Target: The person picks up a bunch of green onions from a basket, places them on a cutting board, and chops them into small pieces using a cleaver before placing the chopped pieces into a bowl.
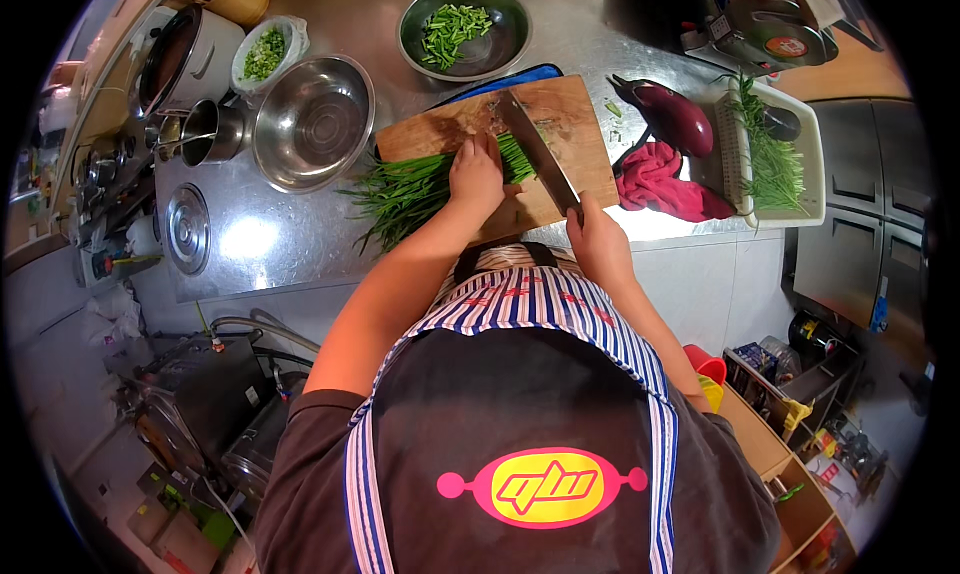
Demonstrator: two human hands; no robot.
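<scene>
A wooden cutting board [420, 135] lies on the steel counter with a bunch of long green stalks, perhaps garlic chives [412, 191], across it, their leafy ends hanging over its left side. My left hand [478, 172] presses down on the bunch near its cut end. In my right hand [598, 236] is the handle of a kitchen cleaver [544, 157], its blade slanting up and left beside the stalk ends at the right. Beyond the board stands a steel bowl [514, 37] with short cut green pieces [454, 33] in it.
At the left stand an empty steel basin [315, 123], a bagged bowl of chopped greens [264, 52], steel cups [217, 131] and a round lid [187, 229]. Right of the board lie eggplants [675, 116], a red cloth [664, 187] and a white plastic basket [814, 161] holding more greens.
</scene>
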